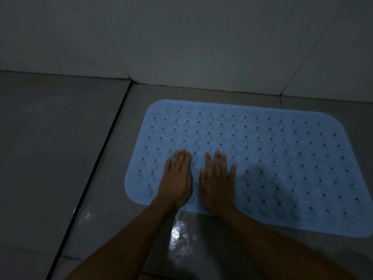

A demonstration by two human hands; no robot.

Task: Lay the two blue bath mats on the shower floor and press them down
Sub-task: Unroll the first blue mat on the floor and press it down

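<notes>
Pressing step: left hand (176,178) and right hand (219,181), spread flat, press blue mat (282,158) onto shower floor (60,158); the unpressed right side likely comes next.

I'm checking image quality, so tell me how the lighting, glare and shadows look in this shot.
Head view: dim overall; bright glare on the wet floor below the hands; a soft shadow darkens the blue mat right of the right hand; wide-angle bending of the tile lines; left hand reasonably sharp.

Dim, bluish, grainy | glare on wet floor (177,229) near my wrists | soft shadow right of my hands | edges bowed, corners dark
</notes>
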